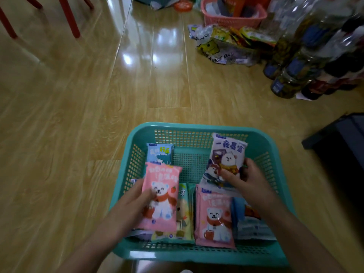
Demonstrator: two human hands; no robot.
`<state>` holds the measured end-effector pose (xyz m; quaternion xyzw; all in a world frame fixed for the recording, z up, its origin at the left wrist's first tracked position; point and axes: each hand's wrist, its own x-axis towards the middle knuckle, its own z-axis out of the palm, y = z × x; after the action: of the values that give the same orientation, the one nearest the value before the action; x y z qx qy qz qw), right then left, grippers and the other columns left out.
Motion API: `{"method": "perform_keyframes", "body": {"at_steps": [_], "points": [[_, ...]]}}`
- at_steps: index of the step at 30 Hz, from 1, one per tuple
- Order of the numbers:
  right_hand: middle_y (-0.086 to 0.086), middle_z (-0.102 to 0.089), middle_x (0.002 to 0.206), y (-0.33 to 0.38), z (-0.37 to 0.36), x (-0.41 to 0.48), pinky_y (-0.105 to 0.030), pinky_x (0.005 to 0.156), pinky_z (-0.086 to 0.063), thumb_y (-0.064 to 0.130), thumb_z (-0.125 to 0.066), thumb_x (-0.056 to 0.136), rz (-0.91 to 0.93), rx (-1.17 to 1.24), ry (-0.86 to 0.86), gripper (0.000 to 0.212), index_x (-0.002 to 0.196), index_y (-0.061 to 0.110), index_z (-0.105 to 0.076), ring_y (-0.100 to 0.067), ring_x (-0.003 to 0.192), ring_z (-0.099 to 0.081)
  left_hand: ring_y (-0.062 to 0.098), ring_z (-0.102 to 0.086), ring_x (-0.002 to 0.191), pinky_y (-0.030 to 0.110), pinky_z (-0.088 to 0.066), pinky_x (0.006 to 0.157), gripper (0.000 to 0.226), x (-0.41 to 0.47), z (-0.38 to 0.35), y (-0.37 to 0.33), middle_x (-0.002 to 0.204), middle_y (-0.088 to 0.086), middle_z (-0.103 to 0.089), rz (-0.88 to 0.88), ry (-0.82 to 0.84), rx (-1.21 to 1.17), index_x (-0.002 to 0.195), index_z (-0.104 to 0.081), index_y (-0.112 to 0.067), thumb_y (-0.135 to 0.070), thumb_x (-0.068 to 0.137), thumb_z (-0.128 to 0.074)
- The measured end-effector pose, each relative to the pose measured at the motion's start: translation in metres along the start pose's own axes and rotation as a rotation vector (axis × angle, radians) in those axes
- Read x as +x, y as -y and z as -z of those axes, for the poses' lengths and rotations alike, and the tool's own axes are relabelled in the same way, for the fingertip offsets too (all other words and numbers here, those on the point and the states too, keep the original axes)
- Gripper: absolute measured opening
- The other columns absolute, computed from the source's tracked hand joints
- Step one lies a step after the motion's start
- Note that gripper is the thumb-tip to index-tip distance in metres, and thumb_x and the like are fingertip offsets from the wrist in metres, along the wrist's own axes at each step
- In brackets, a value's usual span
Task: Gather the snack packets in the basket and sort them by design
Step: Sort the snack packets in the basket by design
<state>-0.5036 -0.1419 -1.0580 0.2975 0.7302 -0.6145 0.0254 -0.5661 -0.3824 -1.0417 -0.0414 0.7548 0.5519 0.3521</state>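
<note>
A teal plastic basket [197, 253] with latticed walls stands on the wooden floor [78, 115], directly below the person. The left hand [136, 201] grips a pink packet [161, 196] printed with a white bear in a red scarf; the thumb lies across its face, the fingers are curled behind, and the packet is raised above the basket's left side. The right hand [244, 180] grips a pale lilac packet [226, 158] showing two cartoon animals, thumb on the front and fingers wrapped round the right edge. It is held tilted over the basket's right half. Inside the basket, a light blue packet [160, 153] leans at the far left corner. A second pink bear packet [213, 217] lies flat near the front wall, and a yellow-green packet [183, 213] just to its left is partly covered by the raised pink one. A blue-and-white packet [250, 223] lies at the front right, partly under the right forearm. Further packets under the left hand cannot be identified. Well apart, at the far side of the floor, are a pink basket [232, 21], a printed plastic bag [222, 48] of snack packs and a cluster of bottles [307, 56]. Red chair legs [69, 16] stand at the far left.
</note>
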Motion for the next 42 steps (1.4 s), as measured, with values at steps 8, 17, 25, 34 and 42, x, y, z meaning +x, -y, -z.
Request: {"method": "perform_keyframes", "body": {"at_steps": [8,17,25,34,42], "points": [[0.007,-0.062,0.095,-0.011,0.039,-0.035,-0.023,0.065,-0.046,0.012,-0.059,0.088,-0.076,0.111,-0.203,0.018,0.098,0.025,-0.052,-0.006,0.085,-0.060,0.019,-0.070,0.077,0.041,-0.057,0.076,0.024,-0.008,-0.046,0.022,0.087,0.008,-0.074,-0.102,0.305,0.129,0.105,-0.058,-0.009,-0.011,0.082,-0.065],[0.017,-0.061,0.089,-0.010,0.076,-0.047,-0.035,0.073,-0.048,0.029,-0.058,0.088,-0.107,-0.334,-0.203,0.020,0.106,0.022,-0.051,-0.007,0.083,-0.060,0.016,-0.063,0.092,0.029,-0.051,0.080,0.041,0.001,-0.108,0.025,0.103,0.002,-0.066,-0.307,0.093,0.864,0.109,-0.050,-0.019,-0.055,0.089,-0.044],[0.009,-0.064,0.092,-0.005,0.046,-0.048,-0.044,0.080,-0.052,0.033,-0.057,0.089,-0.120,-0.367,-0.131,0.016,0.100,0.024,-0.048,-0.016,0.086,-0.064,0.021,-0.053,0.081,0.028,-0.032,0.067,0.035,0.003,-0.095,0.006,0.088,0.004,-0.058,-0.425,0.016,1.250,0.088,-0.053,-0.022,-0.049,0.096,-0.032],[0.005,-0.063,0.085,0.011,-0.072,-0.035,-0.026,0.057,-0.048,0.024,-0.056,0.091,-0.024,-0.199,0.342,0.010,0.087,0.025,-0.047,0.001,0.058,-0.057,0.011,-0.045,0.044,0.027,-0.036,0.045,0.048,-0.011,0.028,0.032,0.046,0.000,-0.050,-0.489,-0.479,0.641,0.063,-0.048,-0.017,-0.062,0.076,-0.038],[-0.013,-0.065,0.104,0.012,-0.145,-0.033,-0.028,0.064,-0.038,0.033,-0.047,0.094,0.086,-0.695,0.388,0.023,0.096,0.011,-0.052,-0.029,0.094,-0.063,0.013,-0.040,0.045,0.027,-0.033,0.047,0.036,-0.018,0.067,0.043,0.057,-0.001,-0.055,-0.412,-0.582,0.603,0.068,-0.049,-0.017,-0.052,0.077,-0.050]]}}
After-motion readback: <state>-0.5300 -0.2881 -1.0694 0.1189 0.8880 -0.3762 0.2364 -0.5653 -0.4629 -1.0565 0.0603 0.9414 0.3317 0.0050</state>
